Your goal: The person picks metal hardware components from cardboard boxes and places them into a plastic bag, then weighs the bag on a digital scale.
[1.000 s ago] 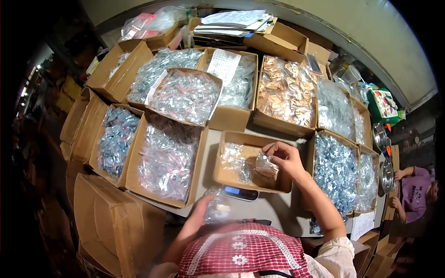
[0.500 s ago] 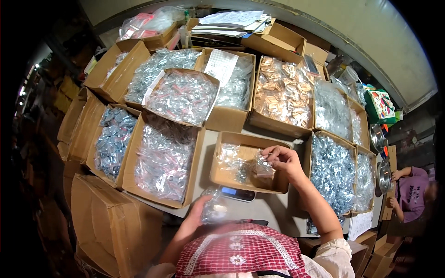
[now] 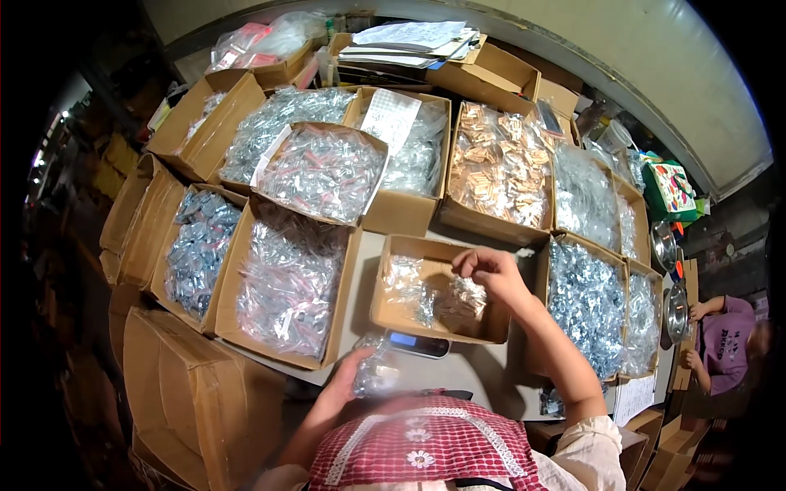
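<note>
My left hand [image 3: 348,375], low and left of the scale, is closed around a clear plastic bag [image 3: 378,375]. Whatever the bag contains is too blurred to name. My right hand [image 3: 496,277] reaches over the right half of a small open cardboard box [image 3: 442,331]. Its curled fingers meet the top of a small clear bag of shiny parts [image 3: 465,298]; the exact grip is partly hidden. More clear packets [image 3: 405,277] lie in the left part of that box. A flat digital scale [image 3: 419,344] with a lit display sits against the box's near side.
Large boxes of bagged parts surround the table: silvery bags [image 3: 291,278] at left, copper-coloured pieces [image 3: 501,164] behind, bluish-silver bags [image 3: 585,303] at right. A white-edged box [image 3: 323,168] rests on others. Papers [image 3: 409,37] lie at the back. Another person [image 3: 727,340] is at far right.
My right hand has risen slightly, and the small bag under its fingers has turned and catches more light. My left hand stays near the scale with its bag.
</note>
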A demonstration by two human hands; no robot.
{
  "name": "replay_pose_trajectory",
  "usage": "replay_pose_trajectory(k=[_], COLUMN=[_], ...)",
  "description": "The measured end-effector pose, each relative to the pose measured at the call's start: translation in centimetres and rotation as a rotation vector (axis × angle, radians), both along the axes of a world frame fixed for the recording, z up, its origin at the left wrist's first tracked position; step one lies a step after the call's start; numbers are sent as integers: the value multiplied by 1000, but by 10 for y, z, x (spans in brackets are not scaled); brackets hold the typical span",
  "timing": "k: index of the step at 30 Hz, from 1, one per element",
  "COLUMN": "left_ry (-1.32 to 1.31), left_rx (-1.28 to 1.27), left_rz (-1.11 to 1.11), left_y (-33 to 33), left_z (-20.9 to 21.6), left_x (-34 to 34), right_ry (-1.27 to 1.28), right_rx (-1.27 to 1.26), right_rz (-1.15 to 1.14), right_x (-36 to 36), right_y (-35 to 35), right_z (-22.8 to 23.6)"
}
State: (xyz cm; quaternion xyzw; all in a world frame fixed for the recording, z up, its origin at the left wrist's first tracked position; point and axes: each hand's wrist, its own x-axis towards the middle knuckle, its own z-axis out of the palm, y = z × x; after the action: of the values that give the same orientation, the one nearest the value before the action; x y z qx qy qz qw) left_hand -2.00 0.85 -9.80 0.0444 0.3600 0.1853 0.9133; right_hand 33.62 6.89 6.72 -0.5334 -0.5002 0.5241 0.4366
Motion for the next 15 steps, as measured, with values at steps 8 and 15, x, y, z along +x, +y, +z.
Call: replay_pose_trajectory(k=[8,15], left_ry=[-8,-38], left_rx=[-30,35], left_rz=[33,59], left_y=[-3,-1], left_z=[12,48], left_x=[2,9], right_ry=[-427,-1135], right_rx=[436,597], right_rz=[140,344], right_x=[-74,-127], right_y=[107,194], right_z=[62,34])
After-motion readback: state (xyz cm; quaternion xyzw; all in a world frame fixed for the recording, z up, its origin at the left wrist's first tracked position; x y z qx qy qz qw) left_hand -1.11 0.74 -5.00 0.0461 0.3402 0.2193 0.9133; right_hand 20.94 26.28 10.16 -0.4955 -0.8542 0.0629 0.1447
